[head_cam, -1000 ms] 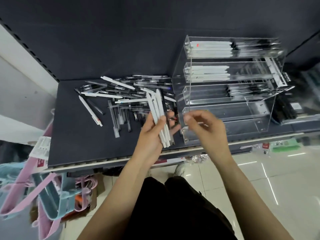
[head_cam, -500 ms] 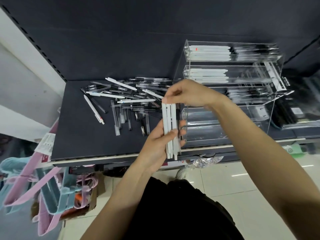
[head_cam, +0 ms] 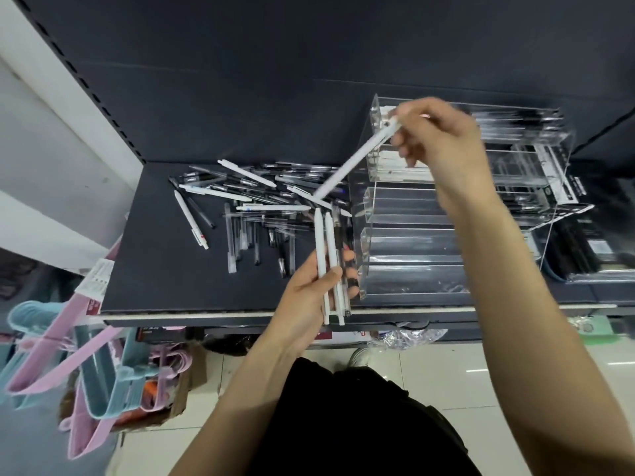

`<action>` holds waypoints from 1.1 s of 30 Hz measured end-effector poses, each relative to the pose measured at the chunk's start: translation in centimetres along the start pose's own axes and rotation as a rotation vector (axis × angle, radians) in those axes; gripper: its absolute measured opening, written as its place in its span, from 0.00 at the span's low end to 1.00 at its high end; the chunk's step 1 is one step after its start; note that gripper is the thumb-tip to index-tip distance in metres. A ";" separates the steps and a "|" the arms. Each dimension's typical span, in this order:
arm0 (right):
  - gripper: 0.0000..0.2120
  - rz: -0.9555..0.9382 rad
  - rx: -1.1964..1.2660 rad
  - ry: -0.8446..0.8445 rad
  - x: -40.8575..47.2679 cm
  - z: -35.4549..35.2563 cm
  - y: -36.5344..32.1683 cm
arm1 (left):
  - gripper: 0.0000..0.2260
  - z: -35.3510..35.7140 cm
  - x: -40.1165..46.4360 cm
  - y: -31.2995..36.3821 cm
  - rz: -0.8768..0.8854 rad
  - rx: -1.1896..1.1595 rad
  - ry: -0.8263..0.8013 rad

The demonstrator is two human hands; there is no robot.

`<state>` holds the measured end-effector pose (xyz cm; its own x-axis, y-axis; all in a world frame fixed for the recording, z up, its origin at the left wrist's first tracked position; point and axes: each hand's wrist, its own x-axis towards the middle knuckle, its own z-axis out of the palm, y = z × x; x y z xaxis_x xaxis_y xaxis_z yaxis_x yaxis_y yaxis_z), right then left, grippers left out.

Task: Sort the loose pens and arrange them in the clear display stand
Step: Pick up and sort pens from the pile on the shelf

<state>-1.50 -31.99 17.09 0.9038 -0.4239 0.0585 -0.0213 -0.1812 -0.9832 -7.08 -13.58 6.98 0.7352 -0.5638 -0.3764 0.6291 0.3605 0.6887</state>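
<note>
A pile of loose pens (head_cam: pixel 254 207), white, black and clear, lies on the dark shelf (head_cam: pixel 165 269). My left hand (head_cam: pixel 309 290) grips a small bundle of white pens (head_cam: pixel 326 255) upright near the shelf's front edge. My right hand (head_cam: pixel 436 139) pinches one white pen (head_cam: pixel 354 159) by its upper end, slanting down to the left, in front of the upper tiers of the clear display stand (head_cam: pixel 412 255). The stand's upper tiers hold white and black pens; the lower tiers look empty.
Pink and blue hangers (head_cam: pixel 68 355) hang at the lower left below the shelf. Dark boxed goods (head_cam: pixel 594 249) sit to the right of the stand. A white upright (head_cam: pixel 68 97) borders the shelf on the left. Tiled floor lies below.
My right hand pulled one white pen out of the bundle and lifted it up and right to the stand's upper tiers. My left hand stayed low with the remaining pens.
</note>
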 end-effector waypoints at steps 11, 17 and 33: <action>0.05 -0.245 -0.238 0.166 -11.6 3.8 5.7 | 0.10 0.9 2.6 1.3 0.045 -0.480 0.085; 0.07 -0.454 -0.569 0.176 -12.4 4.8 7.5 | 0.14 0.8 2.7 1.5 0.039 -0.612 0.022; 0.09 -0.507 -0.558 -0.111 -12.2 3.0 7.8 | 0.18 0.3 3.2 2.3 0.181 -0.219 0.038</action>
<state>-11.39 -25.59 8.17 0.8974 -0.0830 0.4333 0.2217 -0.7643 -0.6055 -3.36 -14.72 7.54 0.8467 -0.4487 -0.2858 0.5235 0.6069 0.5980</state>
